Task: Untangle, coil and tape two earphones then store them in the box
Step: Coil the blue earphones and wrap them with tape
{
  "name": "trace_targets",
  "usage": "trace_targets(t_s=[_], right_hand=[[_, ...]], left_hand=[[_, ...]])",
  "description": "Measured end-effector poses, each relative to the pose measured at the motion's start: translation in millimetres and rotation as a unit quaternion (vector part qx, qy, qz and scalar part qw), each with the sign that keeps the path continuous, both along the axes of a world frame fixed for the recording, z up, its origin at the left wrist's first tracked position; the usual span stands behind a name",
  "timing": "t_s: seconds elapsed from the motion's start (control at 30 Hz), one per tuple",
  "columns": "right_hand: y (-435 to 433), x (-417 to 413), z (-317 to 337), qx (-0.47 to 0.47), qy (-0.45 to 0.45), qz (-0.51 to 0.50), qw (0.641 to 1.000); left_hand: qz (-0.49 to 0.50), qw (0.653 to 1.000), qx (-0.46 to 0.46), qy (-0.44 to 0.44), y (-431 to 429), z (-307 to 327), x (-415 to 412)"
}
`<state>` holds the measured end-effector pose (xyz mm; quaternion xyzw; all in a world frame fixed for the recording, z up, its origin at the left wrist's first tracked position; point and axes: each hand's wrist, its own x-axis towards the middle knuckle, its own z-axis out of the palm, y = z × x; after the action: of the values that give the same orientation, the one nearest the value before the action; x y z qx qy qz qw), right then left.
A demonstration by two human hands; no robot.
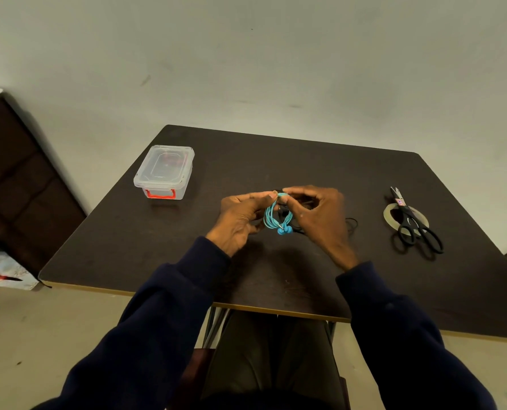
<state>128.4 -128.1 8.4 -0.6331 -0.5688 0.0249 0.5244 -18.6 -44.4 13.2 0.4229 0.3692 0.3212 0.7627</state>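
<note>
- Both hands over the middle of the dark tabletop [276, 161], dark blue sleeves [163, 315] coming in from the near edge.
- Left hand [240, 220]: grip pinched narrow, thumb and forefinger closed on the top of the blue earphone [276, 216] coil.
- Right hand [320, 214]: fingertips also closed at the top of the same coil, meeting the left hand's fingertips; something small and dark sits at the pinch, too small to tell what.
- Blue earphone: wound into a loose loop, hanging down between the two hands, earbuds at the bottom of the loop.
- Black earphone [351, 224]: lies on the tabletop under and beside the right hand, mostly hidden; a cable loop shows just right of the wrist. Probably uncoiled, view is poor.
- Box [163, 171]: clear plastic, lid on, red latch facing the person; far left of the tabletop, well apart from the hands.
- Tape roll [389, 216]: flat on the right side of the tabletop.
- Scissors [415, 226]: black handles, lying across the tape roll, blades pointing away from the person.
</note>
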Motion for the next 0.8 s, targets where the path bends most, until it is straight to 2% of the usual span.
trace_targets(t_s=[0.1, 0.27, 0.5, 0.6, 0.8], right_hand=[[4.6, -0.7, -1.9, -0.044, 0.084, 0.028, 0.995], [10.2, -0.6, -7.6, -0.031, 0.146, 0.0, 0.989], [11.8, 4.7, -10.4, -0.008, 0.286, -0.005, 0.958], [15.9, 4.3, -10.6, -0.001, 0.312, -0.015, 0.95], [24.2, -3.7, -11.0, 0.0, 0.332, -0.004, 0.943]], left_hand=[[0.008, 0.999, -0.03, -0.016, 5.3, -3.9, -2.2], [-0.016, 0.999, -0.041, -0.024, 12.6, -9.0, -9.9], [0.014, 0.999, 0.031, 0.003, 31.2, -19.2, -35.6], [0.023, 0.996, 0.079, 0.043, 31.8, -17.8, -42.2], [0.028, 0.992, 0.104, 0.072, 32.6, -18.1, -41.1]])
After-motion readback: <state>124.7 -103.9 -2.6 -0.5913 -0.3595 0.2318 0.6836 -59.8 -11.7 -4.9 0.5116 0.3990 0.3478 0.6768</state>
